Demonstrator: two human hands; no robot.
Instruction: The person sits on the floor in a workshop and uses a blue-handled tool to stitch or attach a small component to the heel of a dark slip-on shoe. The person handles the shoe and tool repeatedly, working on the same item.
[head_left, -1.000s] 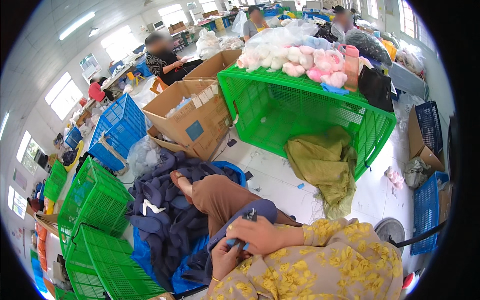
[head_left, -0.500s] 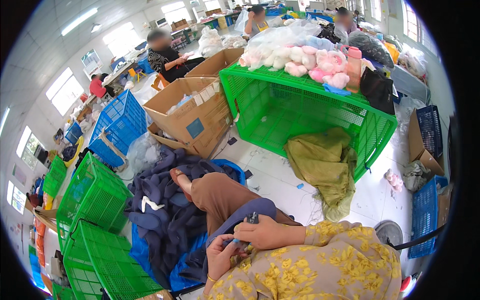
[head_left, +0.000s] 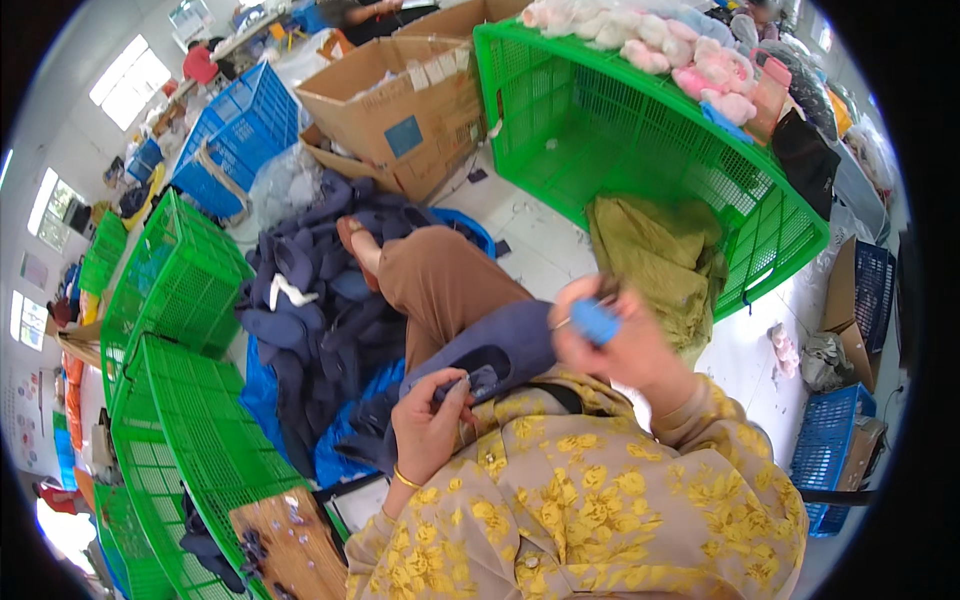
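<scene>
A navy slipper-shaped cloth piece (head_left: 515,335) lies across my lap, with a dark opening in its side. My left hand (head_left: 428,425) is closed at its near edge, thumb and fingers pinching a small dark grey piece (head_left: 483,380) against it. Raised to the right, apart from the left, my right hand (head_left: 625,340) is smeared by motion. Its fingers are bent together, and a blue patch (head_left: 595,321) shows at them; whether that is a finger cover or a held thing I cannot tell. Any thread or needle is too fine to make out.
Beside my leg, navy slipper-shaped pieces (head_left: 300,345) are heaped on blue sheeting (head_left: 265,400). Green crates (head_left: 190,400) stand at left, a wooden board (head_left: 290,545) near me. Ahead are a cardboard box (head_left: 400,110) and a large green crate (head_left: 640,120) with plush toys (head_left: 715,70) on top.
My right hand has moved away from my left, up and to the right. The left stays at the navy piece. The whole view has shifted, showing the wooden board at lower left.
</scene>
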